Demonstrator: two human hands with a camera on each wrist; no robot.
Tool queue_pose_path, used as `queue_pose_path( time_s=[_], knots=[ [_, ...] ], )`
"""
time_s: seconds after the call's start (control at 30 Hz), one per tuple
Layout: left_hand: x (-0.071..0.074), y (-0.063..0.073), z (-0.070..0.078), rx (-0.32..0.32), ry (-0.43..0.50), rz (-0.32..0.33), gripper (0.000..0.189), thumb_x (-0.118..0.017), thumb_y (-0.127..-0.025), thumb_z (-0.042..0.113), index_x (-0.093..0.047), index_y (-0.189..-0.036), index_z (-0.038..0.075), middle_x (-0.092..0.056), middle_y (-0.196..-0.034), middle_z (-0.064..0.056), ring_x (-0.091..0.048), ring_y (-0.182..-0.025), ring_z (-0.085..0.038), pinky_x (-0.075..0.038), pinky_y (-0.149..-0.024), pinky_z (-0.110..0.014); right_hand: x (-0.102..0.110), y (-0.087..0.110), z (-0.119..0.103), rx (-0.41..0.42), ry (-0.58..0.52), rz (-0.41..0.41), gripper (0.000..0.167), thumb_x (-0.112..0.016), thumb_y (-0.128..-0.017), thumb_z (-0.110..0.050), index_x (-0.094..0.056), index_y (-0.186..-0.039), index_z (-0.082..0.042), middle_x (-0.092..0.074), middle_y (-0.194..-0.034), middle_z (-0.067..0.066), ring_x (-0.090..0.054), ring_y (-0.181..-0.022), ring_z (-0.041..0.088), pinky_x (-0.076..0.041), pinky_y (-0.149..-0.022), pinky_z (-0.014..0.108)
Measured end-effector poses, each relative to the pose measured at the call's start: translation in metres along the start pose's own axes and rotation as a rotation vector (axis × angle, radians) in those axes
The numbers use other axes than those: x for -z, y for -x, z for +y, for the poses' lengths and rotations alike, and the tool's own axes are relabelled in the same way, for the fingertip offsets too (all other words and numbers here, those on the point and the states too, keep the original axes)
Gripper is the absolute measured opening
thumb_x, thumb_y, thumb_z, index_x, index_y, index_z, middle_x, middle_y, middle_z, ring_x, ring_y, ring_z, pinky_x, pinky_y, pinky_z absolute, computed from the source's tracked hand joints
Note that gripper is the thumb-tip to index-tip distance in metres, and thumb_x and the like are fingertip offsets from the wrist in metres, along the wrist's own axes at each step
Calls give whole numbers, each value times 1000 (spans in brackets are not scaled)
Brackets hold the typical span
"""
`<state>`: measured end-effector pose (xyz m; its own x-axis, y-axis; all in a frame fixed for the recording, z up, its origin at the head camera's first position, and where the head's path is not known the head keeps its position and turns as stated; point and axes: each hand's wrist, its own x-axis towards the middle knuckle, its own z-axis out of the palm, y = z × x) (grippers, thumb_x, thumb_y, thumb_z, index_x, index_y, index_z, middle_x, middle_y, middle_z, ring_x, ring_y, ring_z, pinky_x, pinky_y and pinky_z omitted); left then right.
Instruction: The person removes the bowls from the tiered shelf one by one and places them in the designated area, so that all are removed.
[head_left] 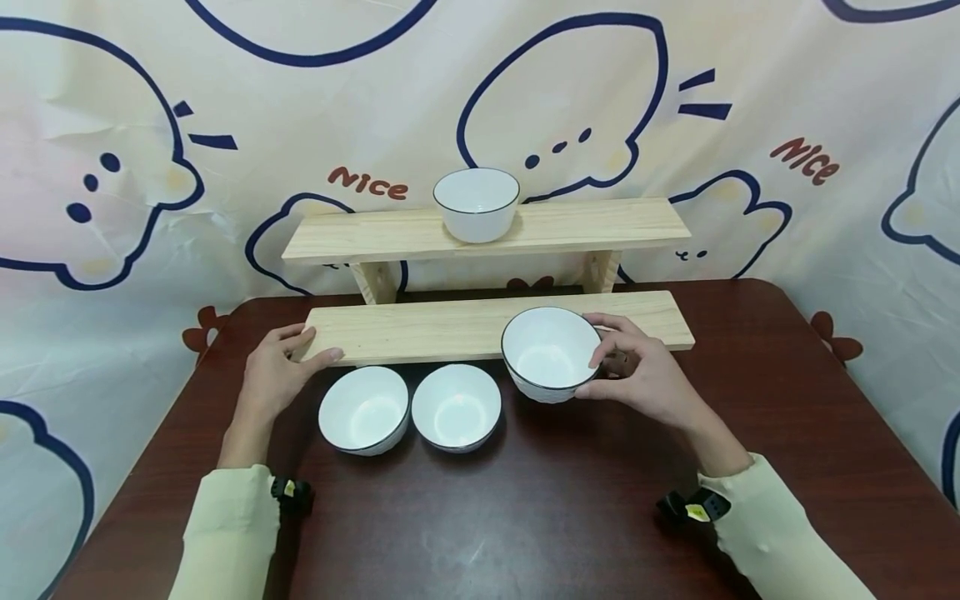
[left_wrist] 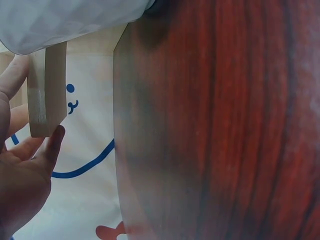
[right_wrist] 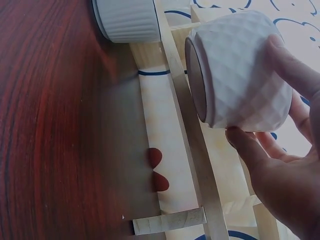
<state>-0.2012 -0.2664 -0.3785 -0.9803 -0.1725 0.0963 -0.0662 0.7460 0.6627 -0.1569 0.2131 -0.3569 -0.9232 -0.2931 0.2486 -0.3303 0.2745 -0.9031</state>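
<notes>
A white bowl point(head_left: 551, 350) with a dark rim is in my right hand point(head_left: 637, 367). Fingers and thumb grip its right side, over the front edge of the lower wooden board; the right wrist view shows the bowl's diamond-textured outside point(right_wrist: 245, 70). My left hand point(head_left: 281, 371) holds the left end of that lower board point(head_left: 412, 329) of the wooden shelf, and the left wrist view has fingers on both sides of the board end point(left_wrist: 47, 95). Two more white bowls, a left one point(head_left: 365, 410) and a middle one point(head_left: 457, 408), stand upright on the table before the board.
On the upper board point(head_left: 360, 237) of the shelf sits another white bowl point(head_left: 477, 204). The shelf stands toward the back of a dark reddish-brown table point(head_left: 465, 542). Behind hangs a pale cloth point(head_left: 300, 125) printed with blue-outlined cartoon figures.
</notes>
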Motion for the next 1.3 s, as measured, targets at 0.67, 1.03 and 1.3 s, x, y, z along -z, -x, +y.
queue_pose_path(
  time_s=[0.67,1.03,1.3],
  knots=[
    [1,1,0,7,-5,-1,82,-77,-89,46,-45,-148,-2,-37,-155,-27,-41,-136,-47,-41,-103,-59,-2,7,12,49,-16,-106,31,-92,-70,-1,-67,-86,-10,-47,-146,11,-53,-127,37,-53,-90,28],
    [1,1,1,-1,-7,1,83,-77,-89,47,-45,-147,-3,-37,-155,-28,-40,-136,-48,-40,-104,-60,-3,9,19,31,31,-157,31,-94,-70,-8,-67,-85,-13,-49,-144,11,-50,-126,35,-51,-93,30],
    [0,0,0,1,-4,2,84,-77,-89,48,-44,-148,-2,-37,-155,-28,-40,-137,-47,-40,-104,-60,-5,11,26,32,67,-187,31,-96,-68,-13,-68,-80,-17,-48,-142,10,-46,-127,33,-47,-95,30]
  ],
)
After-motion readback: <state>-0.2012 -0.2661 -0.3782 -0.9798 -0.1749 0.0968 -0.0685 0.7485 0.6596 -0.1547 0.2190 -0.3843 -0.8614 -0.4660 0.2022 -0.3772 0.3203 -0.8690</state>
